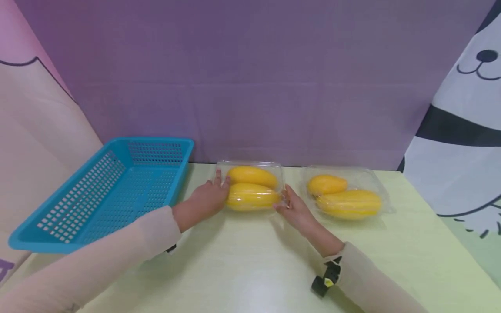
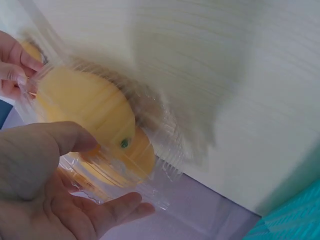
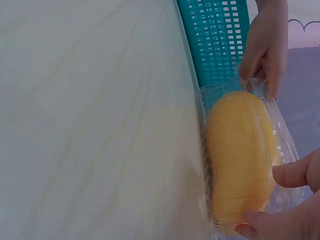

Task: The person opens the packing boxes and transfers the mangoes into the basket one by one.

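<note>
A clear plastic clamshell box (image 1: 270, 164) with two long yellow fruits sits near the table's back edge. Its nearer fruit (image 1: 253, 197) is glossy and bright yellow; the farther fruit (image 1: 252, 175) is more orange. My left hand (image 1: 207, 200) holds the box's left end, its thumb (image 2: 75, 137) against the plastic in the left wrist view. At the opposite end, my right hand (image 1: 299, 213) pinches the box between thumb and fingers. In the right wrist view, both hands are at the two ends of the box (image 3: 285, 132). Part of the left fingers is hidden behind the plastic.
A blue perforated basket (image 1: 180, 182) stands left of the box, beside my left forearm. To the right lies a second clear box (image 1: 362, 176) holding a small orange-yellow fruit (image 1: 327, 184) and a larger striped yellow one (image 1: 350, 204). A purple cloth (image 1: 254, 87) hangs behind the table (image 1: 242, 269).
</note>
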`<control>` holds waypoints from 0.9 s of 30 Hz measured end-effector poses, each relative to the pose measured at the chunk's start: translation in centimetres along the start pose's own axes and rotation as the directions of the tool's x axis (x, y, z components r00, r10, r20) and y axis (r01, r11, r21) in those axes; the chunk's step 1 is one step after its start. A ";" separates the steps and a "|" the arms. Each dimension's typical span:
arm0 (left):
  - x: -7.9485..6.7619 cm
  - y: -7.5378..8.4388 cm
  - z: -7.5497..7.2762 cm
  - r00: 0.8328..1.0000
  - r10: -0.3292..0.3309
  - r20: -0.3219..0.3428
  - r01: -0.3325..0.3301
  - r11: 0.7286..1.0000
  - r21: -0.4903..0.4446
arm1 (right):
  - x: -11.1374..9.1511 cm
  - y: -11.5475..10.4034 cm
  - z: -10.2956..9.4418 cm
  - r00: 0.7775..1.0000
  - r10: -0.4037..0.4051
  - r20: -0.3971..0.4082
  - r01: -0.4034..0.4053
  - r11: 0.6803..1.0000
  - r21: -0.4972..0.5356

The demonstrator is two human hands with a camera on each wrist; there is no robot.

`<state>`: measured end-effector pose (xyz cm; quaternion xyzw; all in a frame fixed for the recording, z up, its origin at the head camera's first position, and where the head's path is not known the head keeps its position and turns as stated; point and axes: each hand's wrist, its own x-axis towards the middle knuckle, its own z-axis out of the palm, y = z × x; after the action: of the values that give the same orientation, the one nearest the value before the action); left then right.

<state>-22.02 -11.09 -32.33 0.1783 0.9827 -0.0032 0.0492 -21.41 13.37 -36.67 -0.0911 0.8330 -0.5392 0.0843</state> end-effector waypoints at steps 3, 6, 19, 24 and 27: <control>-0.1 0.1 0.2 1.000 -0.016 -0.009 0.016 1.000 -0.003 | 0.1 0.1 0.0 1.000 0.010 -0.007 -0.010 1.000 0.012; -0.2 0.2 0.3 0.999 -0.003 -0.033 0.004 1.000 0.027 | 0.1 0.2 0.0 1.000 0.011 -0.008 -0.011 1.000 0.021; 0.1 1.2 0.6 0.986 0.017 -0.167 -0.004 0.997 0.077 | 0.2 0.2 -0.2 1.000 0.001 0.004 -0.002 0.999 0.046; 0.1 1.0 0.5 0.986 0.033 -0.161 -0.019 0.996 0.086 | 0.3 0.3 -0.2 1.000 0.007 0.008 -0.007 1.000 0.029; 0.1 1.0 0.4 0.989 0.044 -0.140 -0.031 0.995 0.095 | 0.3 0.3 -0.2 1.000 0.011 0.005 -0.011 1.000 0.009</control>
<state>-21.74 -10.16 -32.72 0.1986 0.9790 -0.0350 -0.0289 -21.77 13.61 -36.85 -0.0877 0.8309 -0.5421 0.0897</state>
